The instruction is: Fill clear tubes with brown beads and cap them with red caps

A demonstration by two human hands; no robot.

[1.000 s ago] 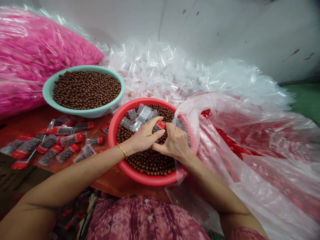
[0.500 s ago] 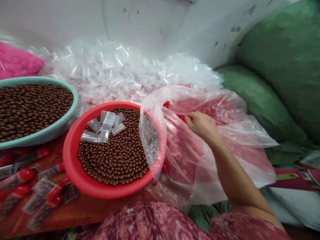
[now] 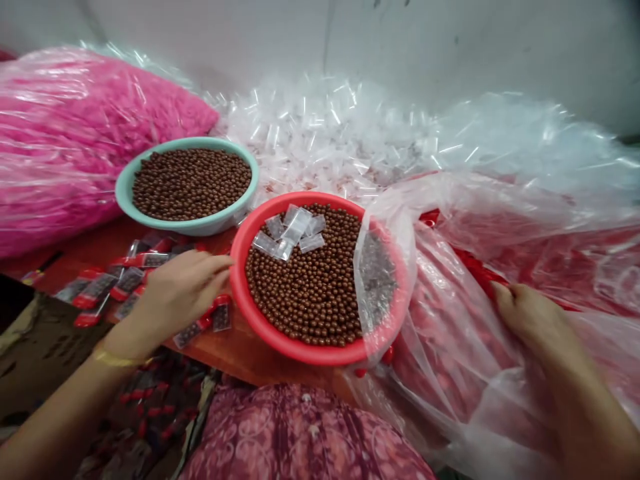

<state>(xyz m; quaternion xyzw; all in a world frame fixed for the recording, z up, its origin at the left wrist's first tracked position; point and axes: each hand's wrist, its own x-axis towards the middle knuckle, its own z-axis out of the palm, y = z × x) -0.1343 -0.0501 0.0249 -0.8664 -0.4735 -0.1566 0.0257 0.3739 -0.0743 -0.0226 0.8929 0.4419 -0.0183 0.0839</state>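
My left hand (image 3: 183, 290) reaches in from the left with its fingers stretched out. Its fingertips meet the left rim of a red basin (image 3: 239, 293). Small brown balls (image 3: 310, 300) fill this basin, and several clear plastic tubes (image 3: 295, 230) lie on top of them. On the right, my right hand (image 3: 530, 310) is closed at the opening of a clear plastic bag (image 3: 450, 347), its fingers curled on the bag's edge. Red pieces (image 3: 477, 270) show inside the opening. A flap of the bag drapes over the basin's right side.
A pale green basin (image 3: 240, 213) of brown balls stands at the left, beside a big bag of pink pieces (image 3: 90, 127). Red-capped tubes (image 3: 97, 290) lie on the table (image 3: 265, 360). Clear tubes (image 3: 325, 127) are heaped along the wall (image 3: 280, 40).
The view has swung left, so the basins appear farther right. My left hand has come into view at the red basin's rim. My right hand stays at the bag's opening.
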